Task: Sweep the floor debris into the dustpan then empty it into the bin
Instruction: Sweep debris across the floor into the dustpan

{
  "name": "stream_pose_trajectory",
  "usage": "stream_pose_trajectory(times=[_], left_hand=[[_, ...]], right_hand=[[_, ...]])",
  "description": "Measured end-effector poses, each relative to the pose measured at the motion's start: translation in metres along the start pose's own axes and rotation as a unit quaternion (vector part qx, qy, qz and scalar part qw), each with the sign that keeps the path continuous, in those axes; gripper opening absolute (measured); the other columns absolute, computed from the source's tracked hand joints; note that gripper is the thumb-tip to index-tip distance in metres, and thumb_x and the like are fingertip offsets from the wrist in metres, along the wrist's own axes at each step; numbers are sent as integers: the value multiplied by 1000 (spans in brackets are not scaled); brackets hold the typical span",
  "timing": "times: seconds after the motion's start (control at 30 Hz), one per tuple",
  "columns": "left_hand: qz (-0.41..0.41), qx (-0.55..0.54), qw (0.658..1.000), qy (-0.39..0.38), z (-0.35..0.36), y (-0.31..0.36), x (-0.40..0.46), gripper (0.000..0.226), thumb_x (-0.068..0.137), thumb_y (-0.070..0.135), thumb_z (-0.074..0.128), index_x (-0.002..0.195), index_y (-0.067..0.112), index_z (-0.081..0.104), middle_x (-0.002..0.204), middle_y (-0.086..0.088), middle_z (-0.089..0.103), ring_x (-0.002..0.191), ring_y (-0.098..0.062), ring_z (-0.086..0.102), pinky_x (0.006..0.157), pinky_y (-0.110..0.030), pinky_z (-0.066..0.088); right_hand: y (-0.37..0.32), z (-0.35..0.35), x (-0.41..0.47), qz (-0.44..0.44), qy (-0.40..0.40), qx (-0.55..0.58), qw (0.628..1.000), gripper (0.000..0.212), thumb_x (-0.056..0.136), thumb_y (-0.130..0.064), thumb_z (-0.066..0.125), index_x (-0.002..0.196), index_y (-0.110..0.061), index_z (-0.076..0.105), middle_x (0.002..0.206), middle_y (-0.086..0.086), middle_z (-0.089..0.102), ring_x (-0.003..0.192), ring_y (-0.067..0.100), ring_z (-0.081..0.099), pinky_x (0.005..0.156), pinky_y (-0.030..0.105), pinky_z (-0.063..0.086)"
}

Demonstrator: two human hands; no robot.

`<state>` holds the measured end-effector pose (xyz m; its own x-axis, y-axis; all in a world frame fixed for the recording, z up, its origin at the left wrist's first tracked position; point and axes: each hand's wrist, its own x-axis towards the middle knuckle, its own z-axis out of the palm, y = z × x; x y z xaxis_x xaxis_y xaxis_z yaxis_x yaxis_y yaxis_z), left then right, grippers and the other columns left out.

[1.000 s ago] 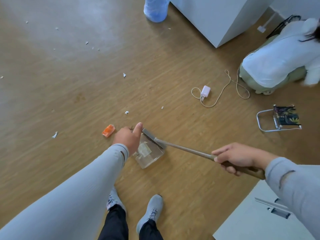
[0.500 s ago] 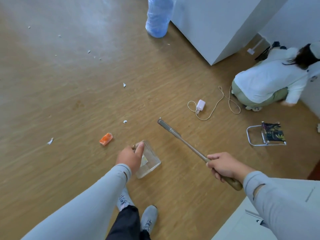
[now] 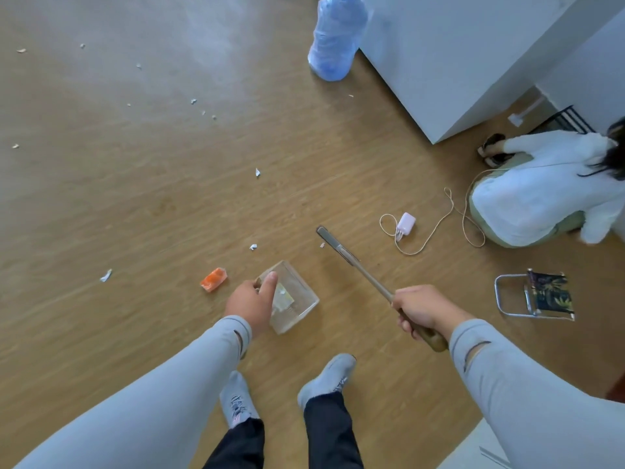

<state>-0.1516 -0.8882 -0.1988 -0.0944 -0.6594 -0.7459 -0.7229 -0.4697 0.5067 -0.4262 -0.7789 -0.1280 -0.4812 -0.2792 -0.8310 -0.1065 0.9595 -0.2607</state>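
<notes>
My left hand (image 3: pixel 252 301) grips the near-left edge of a clear plastic dustpan (image 3: pixel 297 301) held low over the wooden floor; a pale scrap lies inside it. My right hand (image 3: pixel 421 308) is closed around the wooden handle of a long thin brush (image 3: pixel 351 260), whose narrow head points up-left, apart from the pan. An orange scrap (image 3: pixel 213 279) lies just left of the pan. Small white paper bits (image 3: pixel 253 246) are scattered across the floor, one of them (image 3: pixel 106 275) far to the left.
A person in white crouches at the right (image 3: pixel 537 194), by a charger with a cable (image 3: pixel 406 225). A folded stool (image 3: pixel 537 296) lies right of my hand. A blue water bottle (image 3: pixel 334 38) and a white cabinet (image 3: pixel 456 62) stand at the back. My feet (image 3: pixel 324 380) are below.
The brush head has lifted out of the dustpan and swung right, away from it. My left hand keeps hold of the pan. My view has risen and pulled back.
</notes>
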Motion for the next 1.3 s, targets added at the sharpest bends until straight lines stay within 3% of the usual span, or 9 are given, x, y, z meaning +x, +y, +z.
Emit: stream_pose_trajectory(times=[0.1, 0.33, 0.43, 0.53, 0.63, 0.83, 1.03, 1.17, 1.3], left_hand=[[-4, 14, 1000, 2, 10, 21, 11, 68, 101, 66, 38, 127, 7, 60, 80, -4, 58, 84, -36, 66, 78, -43, 56], [-19, 32, 998, 45, 44, 59, 25, 70, 103, 64, 38, 136, 6, 57, 87, 1, 62, 80, -23, 61, 73, -37, 47], [-24, 28, 998, 60, 41, 69, 27, 73, 103, 64, 38, 146, 5, 50, 118, -6, 68, 96, -29, 64, 86, -41, 55], [-25, 35, 996, 72, 31, 73, 28, 76, 103, 62, 38, 152, 4, 44, 134, -10, 64, 103, -34, 67, 93, -46, 57], [-25, 27, 997, 72, 27, 74, 28, 75, 103, 63, 40, 151, 6, 46, 128, -8, 65, 102, -37, 68, 92, -50, 58], [-28, 32, 997, 65, 36, 65, 22, 75, 102, 65, 38, 149, 7, 49, 123, -5, 66, 105, -32, 65, 90, -48, 58], [-27, 34, 997, 62, 36, 55, 23, 74, 101, 67, 37, 147, 10, 50, 106, -9, 71, 100, -35, 68, 83, -43, 55], [-25, 32, 998, 50, 36, 48, 19, 72, 101, 66, 39, 143, 9, 52, 87, 5, 64, 81, -24, 64, 70, -37, 51], [-31, 15, 999, 38, 25, 30, 1, 72, 101, 66, 39, 142, 9, 53, 99, 1, 62, 87, -26, 63, 74, -39, 54]], right_hand=[[-19, -11, 27, -11, -5, -26, 1000, 19, 91, -3, 49, 76, -7, 61, 47, 10, 54, 34, 19, 44, 41, 20, 37], [-47, -35, 90, -68, -19, -120, 990, 10, 94, -4, 54, 87, -11, 57, 69, 13, 59, 50, 23, 53, 48, 24, 44], [-43, -35, 98, -84, -54, -177, 979, 8, 94, -3, 53, 94, -7, 60, 80, 18, 62, 62, 27, 57, 52, 27, 48], [-27, -36, 84, -84, -109, -251, 958, 16, 89, 1, 53, 94, -7, 66, 57, 11, 59, 48, 24, 55, 48, 32, 50], [-10, -68, 72, -54, -157, -192, 967, 36, 92, -3, 53, 123, -18, 62, 48, 11, 54, 35, 21, 46, 38, 24, 40], [9, -134, 64, -22, -158, -95, 983, 48, 95, -9, 58, 142, -17, 54, 57, 14, 55, 38, 20, 43, 38, 22, 36], [4, -59, 74, -71, -111, -145, 981, 39, 90, -4, 54, 127, -3, 63, 47, 15, 52, 35, 23, 44, 38, 23, 39], [6, -28, 53, -36, -159, -129, 978, 35, 88, -5, 54, 121, 1, 64, 47, 12, 55, 37, 23, 46, 39, 24, 39], [6, -45, 26, 10, -173, -68, 983, 41, 89, -6, 54, 128, 7, 57, 58, 12, 54, 40, 18, 46, 41, 20, 36]])
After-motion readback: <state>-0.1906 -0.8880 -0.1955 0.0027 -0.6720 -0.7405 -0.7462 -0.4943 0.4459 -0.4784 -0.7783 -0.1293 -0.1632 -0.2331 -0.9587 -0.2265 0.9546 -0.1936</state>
